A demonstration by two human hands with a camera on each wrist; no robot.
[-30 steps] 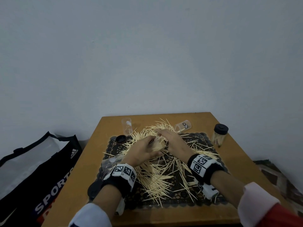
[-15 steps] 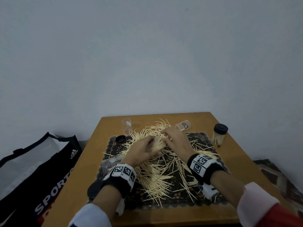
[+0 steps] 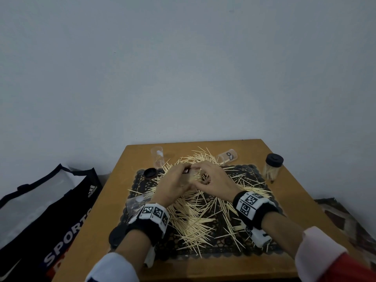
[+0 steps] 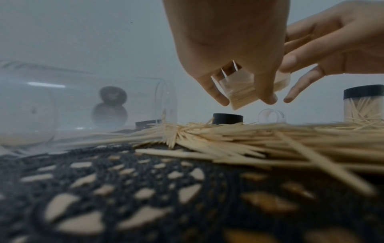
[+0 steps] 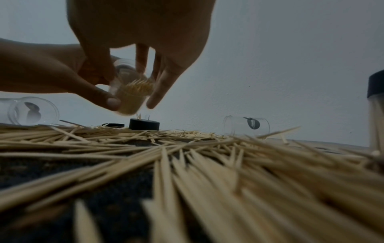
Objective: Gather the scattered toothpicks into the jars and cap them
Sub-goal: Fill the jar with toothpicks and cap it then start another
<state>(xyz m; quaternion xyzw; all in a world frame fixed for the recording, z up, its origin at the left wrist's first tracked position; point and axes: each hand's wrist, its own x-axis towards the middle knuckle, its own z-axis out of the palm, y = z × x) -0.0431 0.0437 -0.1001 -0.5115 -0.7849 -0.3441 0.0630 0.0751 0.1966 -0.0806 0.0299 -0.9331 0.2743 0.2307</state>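
Above the middle of the desk [image 3: 284,159], the left hand [image 3: 175,184] grips a clear jar [image 4: 241,92] packed with toothpicks [image 3: 195,218], tilted; the right hand [image 3: 215,182] curls its fingers round the jar's mouth end. Best to level the jar upright and tamp protruding tips before capping, since many toothpicks lie scattered across the mat [image 3: 260,251].

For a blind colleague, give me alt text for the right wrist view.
Two hands hold a small clear jar packed with toothpicks, tilted above a table strewn with loose toothpicks. Behind lie a black cap and two empty jars on their sides.
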